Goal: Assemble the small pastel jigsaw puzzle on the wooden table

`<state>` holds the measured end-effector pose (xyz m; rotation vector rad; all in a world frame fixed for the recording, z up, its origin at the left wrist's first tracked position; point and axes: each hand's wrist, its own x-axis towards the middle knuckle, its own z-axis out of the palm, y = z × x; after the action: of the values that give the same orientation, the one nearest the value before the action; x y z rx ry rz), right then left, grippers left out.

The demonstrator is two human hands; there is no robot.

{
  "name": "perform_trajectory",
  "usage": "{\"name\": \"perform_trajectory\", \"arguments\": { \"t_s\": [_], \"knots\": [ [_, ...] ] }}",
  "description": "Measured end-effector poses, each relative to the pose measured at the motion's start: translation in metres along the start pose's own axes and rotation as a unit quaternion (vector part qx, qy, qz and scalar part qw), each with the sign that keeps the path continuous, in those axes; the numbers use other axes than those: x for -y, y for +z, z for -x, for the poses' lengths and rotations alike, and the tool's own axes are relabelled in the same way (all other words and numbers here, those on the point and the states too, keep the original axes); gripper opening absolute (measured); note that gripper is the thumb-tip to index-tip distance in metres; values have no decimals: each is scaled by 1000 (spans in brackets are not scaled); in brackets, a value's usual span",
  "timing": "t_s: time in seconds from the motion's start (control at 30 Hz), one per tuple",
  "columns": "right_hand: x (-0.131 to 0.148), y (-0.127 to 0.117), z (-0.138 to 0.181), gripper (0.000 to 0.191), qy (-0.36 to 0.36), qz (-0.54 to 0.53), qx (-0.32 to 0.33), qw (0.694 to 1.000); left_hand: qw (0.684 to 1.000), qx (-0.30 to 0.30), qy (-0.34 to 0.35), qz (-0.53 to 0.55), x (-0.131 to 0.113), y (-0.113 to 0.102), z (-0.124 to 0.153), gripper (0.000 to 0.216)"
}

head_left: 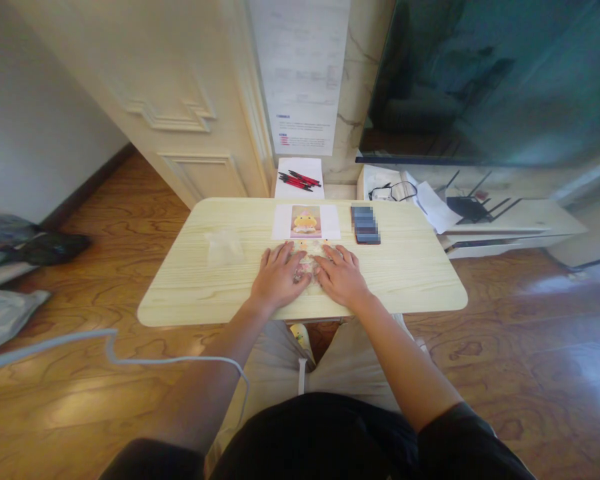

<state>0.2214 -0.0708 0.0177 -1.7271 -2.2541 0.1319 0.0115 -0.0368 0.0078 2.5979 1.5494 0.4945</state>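
Cable [130, 357], white, crosses the wooden floor [505, 347] at near left and bends toward the seated person's lap. 2 bare forearms extend from the lap onto the table [410, 273], a pale wood top with rounded corners. Left hand [279, 275] and right hand [343, 275] lie palm down, side by side, near the table's front edge at centre. Fingers of both hands are extended and flat; neither hand is closed around anything. Between and partly under the 2 hands lies the piece [309, 252], a small flat pastel item; both hands touch it, the left covering its left part, the right covering its right part. Only its middle and far edge show, and its detail is too blurred to read. Just beyond the piece lies the sheet [330, 223], white, printed with 1 yellow figure on a pink ground. Right of the sheet, apart from it, lies the phone [365, 225], face up. Left of the hands, well apart, lies a clear bag [223, 247]. Beyond the table's far edge, several red pens [299, 180] rest on a white surface. A printed notice [303, 73] hangs on the wall above them. At far right, a dark screen [490, 80] stands over a low shelf holding a router [473, 205].
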Motion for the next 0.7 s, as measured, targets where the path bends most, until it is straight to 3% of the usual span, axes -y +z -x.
{"name": "perform_trajectory", "arguments": {
  "t_s": [0.33,0.7],
  "knots": [
    [-11,-6,3,40,22,-21,-31,999,999,2,28,16,0,-5,1,57],
    [-15,-13,21,50,3,-13,-5,1000,997,47,56,8,5,4,-3,64]
  ]
}}
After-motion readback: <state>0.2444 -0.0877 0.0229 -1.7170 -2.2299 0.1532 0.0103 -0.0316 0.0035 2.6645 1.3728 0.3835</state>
